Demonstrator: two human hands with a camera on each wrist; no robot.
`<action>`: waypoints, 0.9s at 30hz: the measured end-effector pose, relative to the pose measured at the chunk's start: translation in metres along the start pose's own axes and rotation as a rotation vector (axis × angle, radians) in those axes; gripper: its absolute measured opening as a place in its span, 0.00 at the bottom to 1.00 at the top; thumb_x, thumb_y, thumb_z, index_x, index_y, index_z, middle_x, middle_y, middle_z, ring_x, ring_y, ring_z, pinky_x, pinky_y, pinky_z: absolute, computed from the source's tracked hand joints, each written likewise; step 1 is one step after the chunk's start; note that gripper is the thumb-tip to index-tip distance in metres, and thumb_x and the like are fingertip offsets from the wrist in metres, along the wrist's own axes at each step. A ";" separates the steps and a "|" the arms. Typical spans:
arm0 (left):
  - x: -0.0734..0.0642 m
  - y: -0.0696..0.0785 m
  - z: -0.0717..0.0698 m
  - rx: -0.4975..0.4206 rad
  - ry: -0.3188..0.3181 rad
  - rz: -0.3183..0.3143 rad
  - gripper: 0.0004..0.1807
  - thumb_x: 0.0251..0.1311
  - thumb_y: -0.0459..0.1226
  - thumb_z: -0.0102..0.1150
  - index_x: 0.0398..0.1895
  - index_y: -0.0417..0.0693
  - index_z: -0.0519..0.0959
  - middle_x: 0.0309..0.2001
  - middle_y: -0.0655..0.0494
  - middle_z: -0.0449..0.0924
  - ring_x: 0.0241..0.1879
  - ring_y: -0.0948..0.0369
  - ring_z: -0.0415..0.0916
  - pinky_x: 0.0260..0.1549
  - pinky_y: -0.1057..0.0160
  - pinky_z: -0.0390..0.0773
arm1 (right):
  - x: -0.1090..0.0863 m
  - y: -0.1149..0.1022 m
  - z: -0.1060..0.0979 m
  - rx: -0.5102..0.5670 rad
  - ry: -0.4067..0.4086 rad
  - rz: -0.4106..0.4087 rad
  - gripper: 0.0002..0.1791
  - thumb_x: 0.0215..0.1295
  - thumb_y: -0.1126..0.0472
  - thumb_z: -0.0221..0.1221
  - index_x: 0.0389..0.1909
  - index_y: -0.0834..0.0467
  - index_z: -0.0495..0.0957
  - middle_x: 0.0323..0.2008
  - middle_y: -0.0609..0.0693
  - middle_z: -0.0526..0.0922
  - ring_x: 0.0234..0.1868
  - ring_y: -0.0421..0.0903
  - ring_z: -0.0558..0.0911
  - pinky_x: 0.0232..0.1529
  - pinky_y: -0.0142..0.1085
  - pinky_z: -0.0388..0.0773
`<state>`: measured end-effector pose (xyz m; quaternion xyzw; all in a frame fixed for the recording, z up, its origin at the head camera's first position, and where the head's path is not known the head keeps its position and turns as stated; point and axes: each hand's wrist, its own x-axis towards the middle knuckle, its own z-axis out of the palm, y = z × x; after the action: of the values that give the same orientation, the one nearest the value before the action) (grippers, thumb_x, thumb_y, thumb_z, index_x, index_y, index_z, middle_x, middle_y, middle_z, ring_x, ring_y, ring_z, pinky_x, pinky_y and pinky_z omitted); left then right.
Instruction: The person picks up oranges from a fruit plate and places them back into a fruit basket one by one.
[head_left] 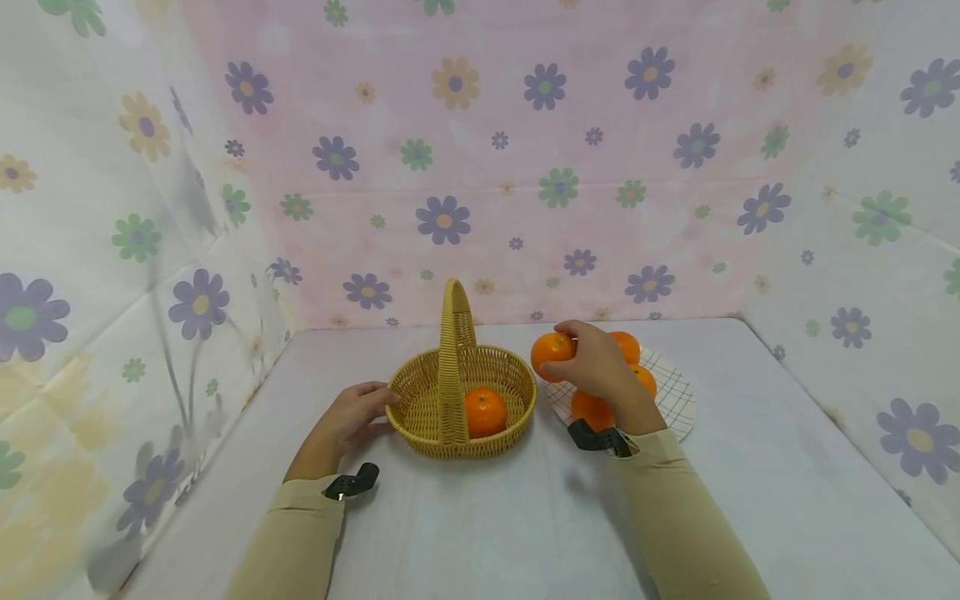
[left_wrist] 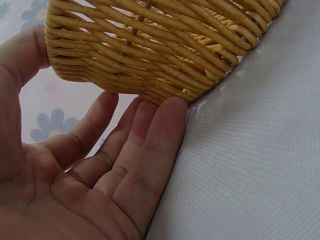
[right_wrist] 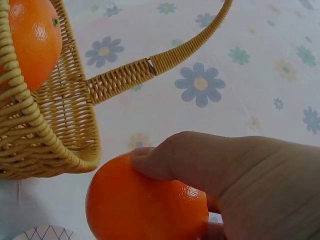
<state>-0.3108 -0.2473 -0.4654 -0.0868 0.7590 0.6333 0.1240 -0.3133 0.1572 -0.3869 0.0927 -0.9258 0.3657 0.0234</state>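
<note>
A wicker basket point(head_left: 420, 433) with a tall arched handle stands on the table, and one orange point(head_left: 486, 412) lies inside it, right of the handle. My left hand point(head_left: 360, 414) holds the basket's left side. In the left wrist view its thumb hooks over the rim while the fingertips point(left_wrist: 170, 112) touch the outer wall low down. My right hand point(head_left: 603, 362) grips another orange point(head_left: 551, 357) between thumb and fingers, above the plate's left edge, just right of the basket. The right wrist view has this orange point(right_wrist: 145, 205) close to the basket rim point(right_wrist: 75, 162).
A white plate point(head_left: 678, 400) with a grid pattern sits at the right under my right hand. Three more oranges show on it, one of them point(head_left: 591, 410) partly behind my wrist. Flower-print cloth walls point(head_left: 510, 167) enclose the white table point(head_left: 480, 525) at the back and sides.
</note>
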 end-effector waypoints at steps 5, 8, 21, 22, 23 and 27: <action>0.000 0.000 0.000 -0.006 -0.005 0.002 0.31 0.63 0.43 0.64 0.66 0.39 0.72 0.64 0.44 0.75 0.53 0.55 0.81 0.52 0.56 0.87 | 0.000 -0.003 0.002 0.006 0.007 -0.024 0.41 0.57 0.47 0.73 0.72 0.52 0.70 0.64 0.52 0.79 0.55 0.54 0.81 0.61 0.52 0.81; 0.001 -0.001 -0.001 -0.008 -0.008 0.005 0.31 0.64 0.43 0.64 0.67 0.38 0.71 0.64 0.44 0.75 0.53 0.55 0.81 0.53 0.55 0.87 | 0.000 -0.006 0.003 0.009 0.007 -0.037 0.41 0.58 0.48 0.73 0.72 0.52 0.70 0.63 0.53 0.79 0.55 0.54 0.81 0.60 0.52 0.82; 0.001 0.000 0.000 -0.019 -0.016 -0.004 0.29 0.63 0.43 0.64 0.65 0.38 0.73 0.61 0.45 0.77 0.52 0.56 0.82 0.52 0.56 0.87 | -0.004 -0.016 0.003 0.027 0.003 -0.064 0.40 0.57 0.49 0.74 0.70 0.53 0.71 0.61 0.53 0.80 0.55 0.54 0.81 0.61 0.52 0.82; 0.001 0.000 0.000 -0.017 -0.021 -0.004 0.30 0.64 0.43 0.64 0.65 0.38 0.73 0.62 0.45 0.76 0.53 0.56 0.81 0.52 0.56 0.87 | -0.004 -0.017 0.004 0.030 0.002 -0.067 0.40 0.57 0.49 0.74 0.70 0.53 0.71 0.61 0.53 0.80 0.55 0.54 0.81 0.61 0.52 0.81; 0.000 0.000 0.000 -0.019 -0.020 -0.006 0.30 0.63 0.43 0.64 0.65 0.38 0.73 0.62 0.45 0.76 0.53 0.56 0.81 0.52 0.56 0.87 | -0.004 -0.018 0.004 0.031 0.002 -0.069 0.40 0.57 0.49 0.74 0.70 0.53 0.71 0.61 0.53 0.80 0.55 0.54 0.81 0.61 0.52 0.82; 0.000 0.000 -0.001 -0.022 -0.026 -0.003 0.30 0.63 0.43 0.64 0.65 0.38 0.73 0.62 0.45 0.76 0.53 0.56 0.81 0.52 0.55 0.87 | -0.005 -0.022 0.005 0.040 -0.001 -0.067 0.40 0.57 0.49 0.74 0.70 0.52 0.71 0.60 0.53 0.80 0.55 0.54 0.81 0.60 0.52 0.82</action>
<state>-0.3111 -0.2478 -0.4649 -0.0811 0.7500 0.6426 0.1341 -0.3038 0.1393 -0.3764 0.1244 -0.9146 0.3832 0.0334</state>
